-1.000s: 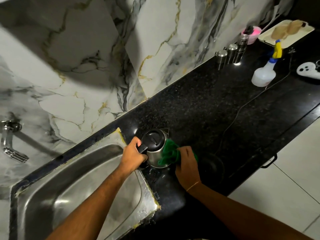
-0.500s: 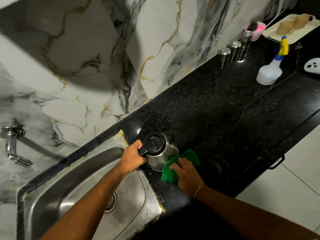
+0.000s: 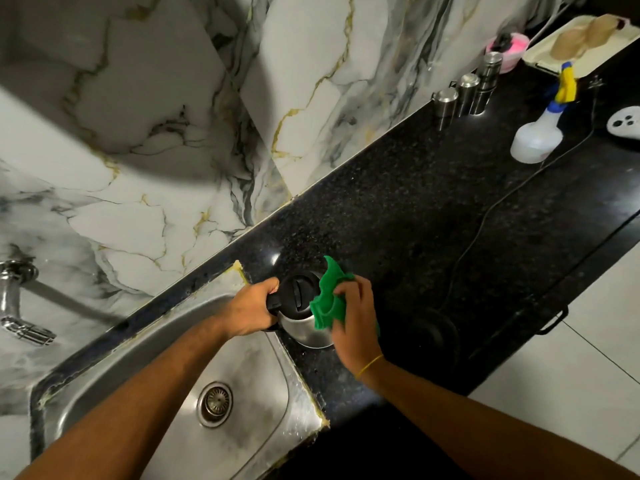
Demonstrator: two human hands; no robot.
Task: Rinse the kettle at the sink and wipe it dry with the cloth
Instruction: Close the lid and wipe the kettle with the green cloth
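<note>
A steel kettle (image 3: 304, 329) with a black lid stands on the black counter just right of the sink's corner. My left hand (image 3: 251, 308) grips its black handle on the left side. My right hand (image 3: 355, 323) holds a green cloth (image 3: 330, 299) pressed against the kettle's right side and the edge of its lid. The steel sink (image 3: 114, 368) lies below left, with its drain (image 3: 214, 403) in view. The cloth and my right hand hide the kettle's spout side.
A tap (image 3: 17, 303) juts from the marble wall at far left. The round black kettle base (image 3: 427, 332) sits right of my hand, its cord (image 3: 485, 216) trailing back. Steel canisters (image 3: 465, 93), a spray bottle (image 3: 540, 133) and a tray (image 3: 581, 43) stand at the far right.
My right hand has carried the cloth from the kettle's lower front up to its right side and lid. The left hand has kept its grip on the handle.
</note>
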